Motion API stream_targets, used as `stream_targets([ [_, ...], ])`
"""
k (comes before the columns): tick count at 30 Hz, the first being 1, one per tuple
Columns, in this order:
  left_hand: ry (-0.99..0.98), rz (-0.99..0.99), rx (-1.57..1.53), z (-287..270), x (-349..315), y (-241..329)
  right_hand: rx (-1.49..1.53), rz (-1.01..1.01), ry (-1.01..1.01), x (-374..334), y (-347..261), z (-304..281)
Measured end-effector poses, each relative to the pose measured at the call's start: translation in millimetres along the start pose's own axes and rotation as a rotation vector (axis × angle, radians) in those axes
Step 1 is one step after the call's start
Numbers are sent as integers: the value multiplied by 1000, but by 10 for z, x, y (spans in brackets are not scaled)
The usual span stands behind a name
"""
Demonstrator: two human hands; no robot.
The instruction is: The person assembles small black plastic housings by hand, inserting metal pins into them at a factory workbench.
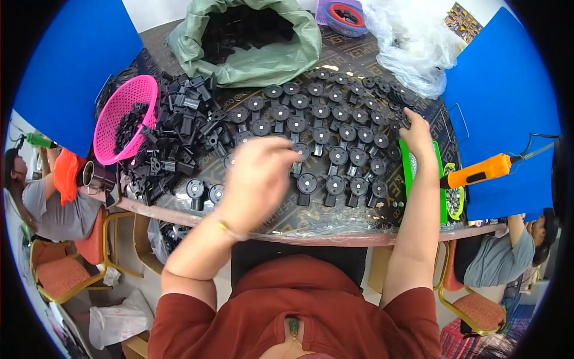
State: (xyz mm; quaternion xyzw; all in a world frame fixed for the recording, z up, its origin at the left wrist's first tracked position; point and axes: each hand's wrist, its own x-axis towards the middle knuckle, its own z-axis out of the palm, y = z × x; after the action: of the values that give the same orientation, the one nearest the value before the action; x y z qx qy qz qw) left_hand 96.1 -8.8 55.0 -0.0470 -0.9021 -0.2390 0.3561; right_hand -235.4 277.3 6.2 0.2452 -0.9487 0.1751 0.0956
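Observation:
My left hand (260, 182) is raised over the rows of black round-headed plastic parts (297, 124). It is smeared by motion, its fingers bent toward the right, and whether it holds anything cannot be made out. My right hand (417, 133) reaches to the far end of a narrow green tray (443, 206), beside the black parts at the right. Its thumb and forefinger are apart, with nothing visible between them. The parts stand in rough rows, each with a pale dot in the middle of its disc. Small silvery pieces lie in the green tray.
Loose black housings (179, 119) are heaped at left beside a pink basket (149, 99). A green sack (263, 70) lies open at the back. An orange electric screwdriver (481, 172) juts in at right, above a yellow-green dish (460, 203). Blue panels (508, 119) flank the table; people sit beyond.

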Motion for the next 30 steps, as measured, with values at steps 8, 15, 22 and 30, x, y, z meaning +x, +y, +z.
stream_targets([
  [8, -367, 80, 670, -646, -188, -1188, 209, -180, 172, -719, -782, -679],
  [15, -547, 160, 696, -731, -215, -1463, 253, -131, 206, -1117, -726, -827],
  [22, -440, -65, 444, -987, -198, -1359, 324, -101, 208, -1301, -650, -803],
  [30, -85, -200, 215, -1242, -221, -1414, 368, -26, -63, -1592, -733, -781],
])
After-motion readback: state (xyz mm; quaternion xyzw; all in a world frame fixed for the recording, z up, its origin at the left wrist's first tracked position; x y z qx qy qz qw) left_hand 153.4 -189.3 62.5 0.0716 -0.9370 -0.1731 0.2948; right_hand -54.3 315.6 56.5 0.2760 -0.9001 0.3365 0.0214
